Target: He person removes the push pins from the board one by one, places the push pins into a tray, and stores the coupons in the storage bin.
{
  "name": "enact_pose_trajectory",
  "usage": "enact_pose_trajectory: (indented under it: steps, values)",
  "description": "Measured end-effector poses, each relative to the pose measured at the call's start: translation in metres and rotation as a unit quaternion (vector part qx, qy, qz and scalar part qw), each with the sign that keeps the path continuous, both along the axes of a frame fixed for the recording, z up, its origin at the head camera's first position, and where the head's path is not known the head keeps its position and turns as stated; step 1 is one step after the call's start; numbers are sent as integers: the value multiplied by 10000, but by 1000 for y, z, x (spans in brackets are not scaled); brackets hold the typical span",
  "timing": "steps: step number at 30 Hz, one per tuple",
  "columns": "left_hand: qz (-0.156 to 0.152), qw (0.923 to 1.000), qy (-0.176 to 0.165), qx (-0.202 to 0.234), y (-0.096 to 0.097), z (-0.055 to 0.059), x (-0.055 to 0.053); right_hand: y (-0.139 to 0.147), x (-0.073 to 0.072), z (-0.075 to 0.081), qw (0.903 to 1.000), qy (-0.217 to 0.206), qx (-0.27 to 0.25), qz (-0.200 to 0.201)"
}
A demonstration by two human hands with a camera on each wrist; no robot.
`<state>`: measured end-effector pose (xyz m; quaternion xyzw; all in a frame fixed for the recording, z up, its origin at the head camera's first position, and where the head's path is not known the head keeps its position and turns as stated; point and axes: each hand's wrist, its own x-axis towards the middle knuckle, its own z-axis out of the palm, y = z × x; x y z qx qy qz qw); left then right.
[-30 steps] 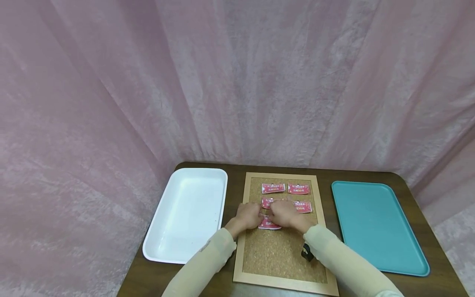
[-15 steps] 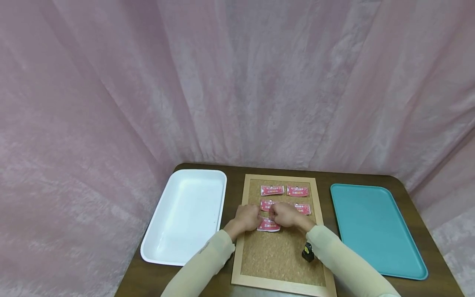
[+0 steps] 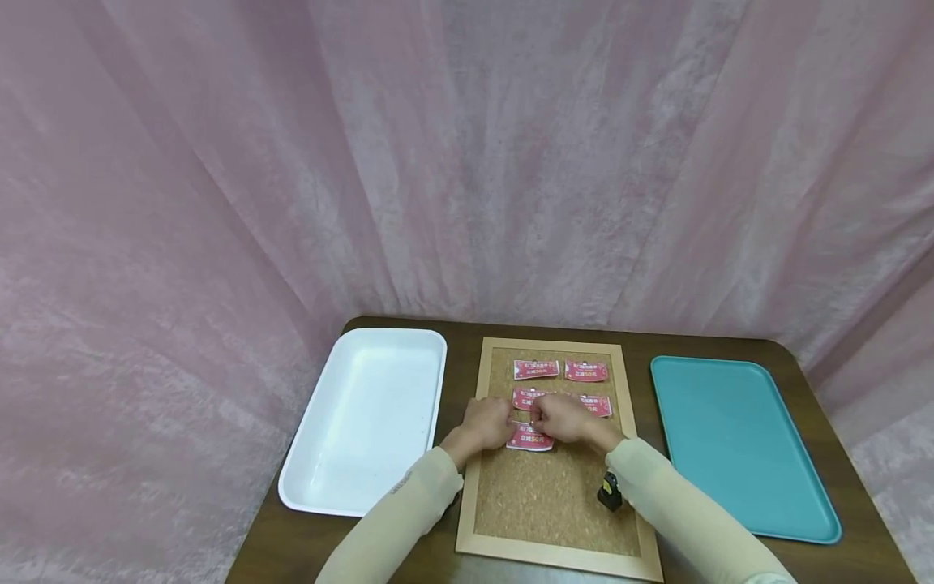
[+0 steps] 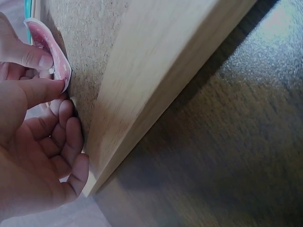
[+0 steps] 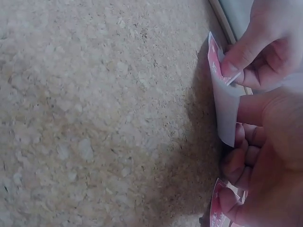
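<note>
The left hand (image 3: 489,422) pinches the lowest coupon (image 3: 530,440), lying nine-to-three on a corkboard (image 3: 554,495), by its nine-o'clock end, the right hand (image 3: 565,417), grip unclear, curled at its twelve-o'clock edge.

My right hand (image 3: 565,418) covers the right end of the middle-row left coupon (image 3: 524,397), the left end of the middle-row right coupon (image 3: 600,405) and the upper right corner of the lowest coupon (image 3: 530,438). All their small print is too tiny for me to read. My left sleeve (image 3: 390,519) hides the white tray's (image 3: 365,422) near right corner; my right sleeve (image 3: 693,511) hides the teal tray's (image 3: 744,446) near left one. Both sleeves run off the bottom edge. In the left wrist view, the side cuts off my left hand (image 4: 38,156), and I can't make out the pale speck (image 4: 51,70) at my right thumb's tip.
</note>
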<state>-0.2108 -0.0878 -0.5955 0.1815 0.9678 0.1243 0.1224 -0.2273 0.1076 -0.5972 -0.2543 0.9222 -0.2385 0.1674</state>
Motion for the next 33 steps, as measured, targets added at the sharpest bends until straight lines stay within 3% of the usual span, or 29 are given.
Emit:
enact_pose_trajectory:
  steps: [11,23,33]
  values:
    - [31,10000,-26,-18,-1,-1,1,3,-4,-7,9969,-414,-656,144]
    - [86,9999,-79,-28,-1,-6,0,-3,0,-8,9850,-1085,-1337,153]
    - [55,9997,-168,155,-3,0,1,3,1,-4,9782,-1164,-1706,215]
